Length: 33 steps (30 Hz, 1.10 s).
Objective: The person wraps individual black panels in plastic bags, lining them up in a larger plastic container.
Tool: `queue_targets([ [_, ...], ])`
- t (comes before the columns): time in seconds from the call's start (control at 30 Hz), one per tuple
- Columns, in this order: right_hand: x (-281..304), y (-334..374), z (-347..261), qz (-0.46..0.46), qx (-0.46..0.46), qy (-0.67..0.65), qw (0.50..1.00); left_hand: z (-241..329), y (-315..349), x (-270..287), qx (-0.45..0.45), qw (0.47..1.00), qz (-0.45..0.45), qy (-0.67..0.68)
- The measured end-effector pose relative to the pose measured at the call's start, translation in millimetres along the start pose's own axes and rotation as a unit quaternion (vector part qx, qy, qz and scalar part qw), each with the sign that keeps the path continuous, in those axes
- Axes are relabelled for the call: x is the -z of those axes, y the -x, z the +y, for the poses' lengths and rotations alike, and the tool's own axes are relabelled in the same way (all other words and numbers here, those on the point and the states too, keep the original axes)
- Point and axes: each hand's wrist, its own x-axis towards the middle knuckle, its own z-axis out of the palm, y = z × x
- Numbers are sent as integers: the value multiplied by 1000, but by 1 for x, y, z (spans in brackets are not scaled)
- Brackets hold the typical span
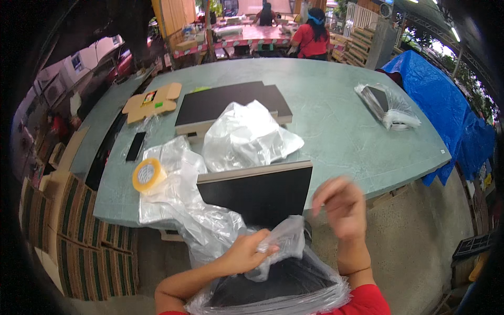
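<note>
My left hand [251, 253] is closed on the gathered top of a clear plastic bag [287, 242]. Inside that bag, close to my body, lies a flat black panel [262, 286]. My right hand [342, 206] is raised off to the right, blurred by motion, with no object visible in it. Between the hands and the table, a black board with a pale edge [257, 197] leans upright at the near table edge. Loose clear plastic sheeting [181, 197] hangs over the edge left of it, with a roll of clear yellowish tape [148, 175] on top.
On the green table [341, 126] are stacked black panels [231, 102], crumpled plastic bags [247, 136], a flattened cardboard box [152, 102], a dark phone-like slab [136, 146] and a bagged bundle [386, 105]. Cardboard stacks [94, 257] stand left, a blue tarp [430, 105] right. People [311, 39] work behind.
</note>
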Motion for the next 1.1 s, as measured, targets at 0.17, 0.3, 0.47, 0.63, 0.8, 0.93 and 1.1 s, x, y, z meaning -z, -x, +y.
queue_targets([
  [0.17, -18, -11, 33, -149, -30, 236, 960, 35, -5, 17, -174, 959, 138, 176],
  [0.3, -24, -27, 12, 67, -175, -345, 920, 2, -3, 36, -68, 976, 83, 191],
  [0.47, -41, -5, 55, -504, -218, -41, 835, 26, -8, 65, -79, 878, 128, 455],
  [0.63, -6, -8, 22, -279, -118, -82, 949, 0, 7, 95, -123, 942, -214, 227],
  [0.8, -8, 4, 37, -470, -183, 121, 855, 40, 16, 100, -238, 895, -195, 324],
  [0.93, 25, 14, 8, -395, -93, 507, 761, 37, 21, 74, -138, 908, -246, -309],
  [1.1, -27, -3, -38, -612, -117, 205, 755, -6, 16, 96, -57, 838, -110, -531],
])
